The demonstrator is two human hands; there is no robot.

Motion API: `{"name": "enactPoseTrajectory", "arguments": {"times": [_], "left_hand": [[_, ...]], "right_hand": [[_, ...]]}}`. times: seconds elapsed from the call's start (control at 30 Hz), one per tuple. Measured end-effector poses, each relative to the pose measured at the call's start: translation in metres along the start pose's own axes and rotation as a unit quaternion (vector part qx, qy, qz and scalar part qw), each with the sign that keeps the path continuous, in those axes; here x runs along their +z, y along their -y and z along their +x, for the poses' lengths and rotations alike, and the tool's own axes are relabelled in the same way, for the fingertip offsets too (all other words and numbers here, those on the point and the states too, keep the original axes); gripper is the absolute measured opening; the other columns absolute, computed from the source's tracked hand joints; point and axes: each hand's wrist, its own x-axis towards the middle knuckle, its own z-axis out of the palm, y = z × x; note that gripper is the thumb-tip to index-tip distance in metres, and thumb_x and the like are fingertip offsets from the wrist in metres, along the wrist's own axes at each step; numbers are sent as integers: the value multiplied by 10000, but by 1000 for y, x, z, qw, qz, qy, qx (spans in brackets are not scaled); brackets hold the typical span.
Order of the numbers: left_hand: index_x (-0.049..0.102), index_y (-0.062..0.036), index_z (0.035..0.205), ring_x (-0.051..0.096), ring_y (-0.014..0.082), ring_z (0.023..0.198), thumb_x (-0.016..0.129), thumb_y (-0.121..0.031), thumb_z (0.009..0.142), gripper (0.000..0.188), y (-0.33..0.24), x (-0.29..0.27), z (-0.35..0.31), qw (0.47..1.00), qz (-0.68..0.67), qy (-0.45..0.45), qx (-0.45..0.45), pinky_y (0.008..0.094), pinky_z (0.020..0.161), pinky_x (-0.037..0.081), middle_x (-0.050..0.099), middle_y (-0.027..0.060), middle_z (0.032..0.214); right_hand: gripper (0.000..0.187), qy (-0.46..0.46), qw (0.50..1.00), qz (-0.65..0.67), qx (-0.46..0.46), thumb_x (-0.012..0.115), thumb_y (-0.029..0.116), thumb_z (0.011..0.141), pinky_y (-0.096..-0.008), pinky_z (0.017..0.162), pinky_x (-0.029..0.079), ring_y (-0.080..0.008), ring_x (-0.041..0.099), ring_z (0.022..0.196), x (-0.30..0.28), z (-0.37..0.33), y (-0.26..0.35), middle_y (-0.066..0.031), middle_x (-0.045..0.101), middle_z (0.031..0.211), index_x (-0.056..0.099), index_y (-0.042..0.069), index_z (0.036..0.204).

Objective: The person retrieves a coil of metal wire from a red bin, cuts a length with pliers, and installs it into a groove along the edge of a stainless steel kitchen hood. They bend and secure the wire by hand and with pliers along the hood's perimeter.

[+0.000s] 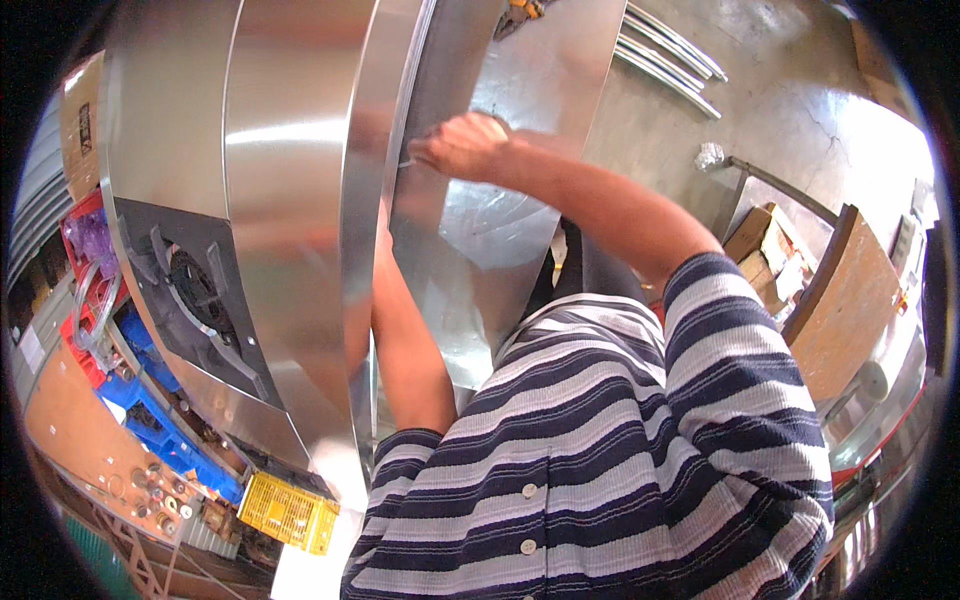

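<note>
A large stainless steel cabinet (290, 140) stands tall in front of me. A burner-like part with black arms (205, 300) is set into its face. My right hand (465, 145), slightly blurred, is closed beside the cabinet's right edge, over a shiny sheet metal surface (500, 215). A small pale tip shows at its fingers, too small to name. My left hand (384, 228) reaches up along the cabinet's upright metal edge (362, 180). Its fingers are hidden behind that edge.
Several metal tubes (670, 60) lie on the concrete floor at the far right. Nearer on the right are an open cardboard box (765, 250) and a brown board (845, 305). Blue bins (150, 420) and a yellow crate (290, 510) sit at the left. An orange-yellow tool (520, 15) lies at the top.
</note>
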Motion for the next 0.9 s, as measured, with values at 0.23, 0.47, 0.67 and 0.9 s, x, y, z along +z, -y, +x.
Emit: {"name": "enactPoseTrajectory", "arguments": {"times": [0.23,0.47,0.67,0.9], "left_hand": [[570,-16,1390,582,198,1225,583,-243,1054,406,-33,-8,24,992,-100,67,-22,351,1072,432,637,81,1327],[555,-12,1376,629,202,1152,634,-154,1025,386,-91,-15,-8,980,-165,106,-25,333,992,487,662,118,1265],[577,-14,1266,658,201,1018,667,-71,989,297,-78,-18,-4,982,-180,60,-24,334,896,526,691,108,1139],[625,1,1203,659,171,994,662,-57,987,227,-72,-30,6,986,-142,90,1,301,898,523,698,89,1096]], "right_hand": [[289,-139,973,-172,-72,611,262,946,-365,810,546,-246,684,1017,31,-4,26,-81,645,1069,661,133,1200],[289,-192,980,50,-4,634,252,930,-426,809,595,-313,717,984,60,-3,40,-155,653,1099,657,56,1142],[261,-184,968,144,92,655,156,890,-431,727,623,-352,747,927,60,3,54,-199,671,1079,657,-10,1091],[237,-127,983,123,48,619,184,923,-448,758,612,-350,751,898,43,1,43,-181,696,1063,683,23,1085]]}}
